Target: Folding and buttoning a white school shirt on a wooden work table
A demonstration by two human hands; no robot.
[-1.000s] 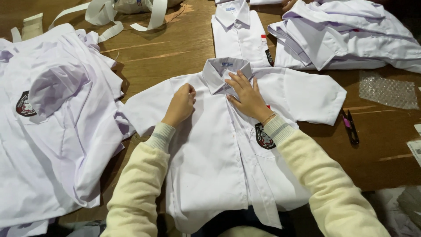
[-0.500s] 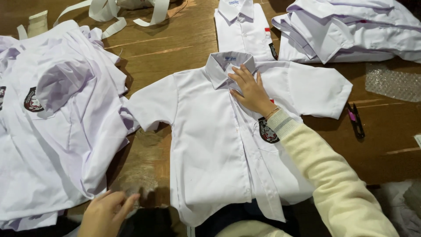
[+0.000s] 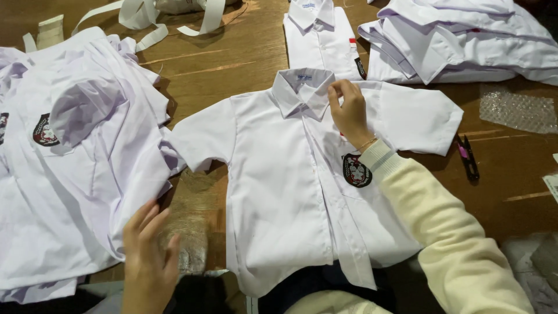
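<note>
White short-sleeved shirt (image 3: 290, 186) spread flat, front up, mid-bench (image 3: 232, 58), ready for smoothing. Right hand (image 3: 350, 113) at collar, fingers pinching placket edge to keep it aligned. Left hand (image 3: 148, 256) fingers loosely spread, empty, beside shirt pile (image 3: 75, 174).

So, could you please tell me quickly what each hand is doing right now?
Left hand: open, fingers spread, holding nothing, beside the shirt pile.
Right hand: fingers pinching the white shirt near its collar.

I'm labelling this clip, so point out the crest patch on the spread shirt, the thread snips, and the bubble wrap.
crest patch (image 3: 356, 170), head view, middle of the badge.
thread snips (image 3: 467, 156), head view, on the dark handle.
bubble wrap (image 3: 516, 110), head view, middle of the sheet.
</note>
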